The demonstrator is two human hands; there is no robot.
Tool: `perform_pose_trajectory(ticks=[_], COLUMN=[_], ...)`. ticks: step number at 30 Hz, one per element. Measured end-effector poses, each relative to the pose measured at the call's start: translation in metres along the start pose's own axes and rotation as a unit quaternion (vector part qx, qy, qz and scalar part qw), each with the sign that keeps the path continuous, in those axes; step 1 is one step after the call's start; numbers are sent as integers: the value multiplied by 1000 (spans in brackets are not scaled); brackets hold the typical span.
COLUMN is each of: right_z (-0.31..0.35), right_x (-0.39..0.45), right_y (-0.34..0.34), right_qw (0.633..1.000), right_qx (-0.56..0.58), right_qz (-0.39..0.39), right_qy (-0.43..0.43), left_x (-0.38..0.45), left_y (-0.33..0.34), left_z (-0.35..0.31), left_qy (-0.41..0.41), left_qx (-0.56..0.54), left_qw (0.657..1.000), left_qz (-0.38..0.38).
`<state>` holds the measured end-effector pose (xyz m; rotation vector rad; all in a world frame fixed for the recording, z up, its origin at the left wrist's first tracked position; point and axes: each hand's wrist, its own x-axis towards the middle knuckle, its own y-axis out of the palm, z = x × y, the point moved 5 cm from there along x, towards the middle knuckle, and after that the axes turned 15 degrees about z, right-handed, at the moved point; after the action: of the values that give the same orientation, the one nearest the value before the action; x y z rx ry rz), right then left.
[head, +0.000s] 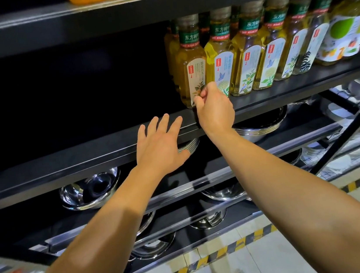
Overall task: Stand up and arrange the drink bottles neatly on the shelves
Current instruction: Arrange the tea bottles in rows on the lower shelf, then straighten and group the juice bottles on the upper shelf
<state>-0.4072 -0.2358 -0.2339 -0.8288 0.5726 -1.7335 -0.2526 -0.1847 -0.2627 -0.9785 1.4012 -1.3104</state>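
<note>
Right hand (214,106) apparently pinches the end bottle (190,66) low; left hand (160,145) spread, idle. Bottle full, rigid, slick: grip mid-body.

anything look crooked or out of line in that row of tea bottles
Nothing fallen or spilled. All the tea bottles stand upright, but the leftmost tea bottle sits forward of the row, near the shelf edge. The right hand pinches its base; the left hand hovers open.
</note>
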Motion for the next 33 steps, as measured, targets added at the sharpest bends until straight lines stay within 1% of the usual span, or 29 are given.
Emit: perform_pose_trajectory(ticks=[3,6,8,10,12,15,19,22,27,33], right_z=[-2,-3,-1,6,15,29,43,50,57,71], right_x=[-3,-10,-13,-13,-12,-10,-6,2,26,58], right_y=[-4,-18,-35,-57,-82,-123,-176,-207,-243,-259], right_qw=[998,995,993,989,984,973,957,950,942,949], right_qx=[54,79,81,87,92,107,122,115,112,113], right_qz=[21,41,45,43,39,23,-16,-36,-41,-36], right_qy=[-11,-35,-69,-113,-149,-203,-262,-287,-313,-293], left_x=[-1,-5,-13,-24,-37,-55,-72,-77,-75,-67], left_y=[-7,-24,-41,-64,-91,-134,-183,-214,-254,-283], left_z=[2,5,5,2,-7,-20,-37,-50,-65,-55], left_qy=[8,41,46,40,48,64,64,64,45,9], left_qx=[-44,-150,-213,-244,-256,-272,-286,-276,-252,-239], left_qw=[999,988,975,965,956,932,903,891,882,864], left_qz=[10,0,-36,-82,-137,-232,-314,-354,-395,-442])
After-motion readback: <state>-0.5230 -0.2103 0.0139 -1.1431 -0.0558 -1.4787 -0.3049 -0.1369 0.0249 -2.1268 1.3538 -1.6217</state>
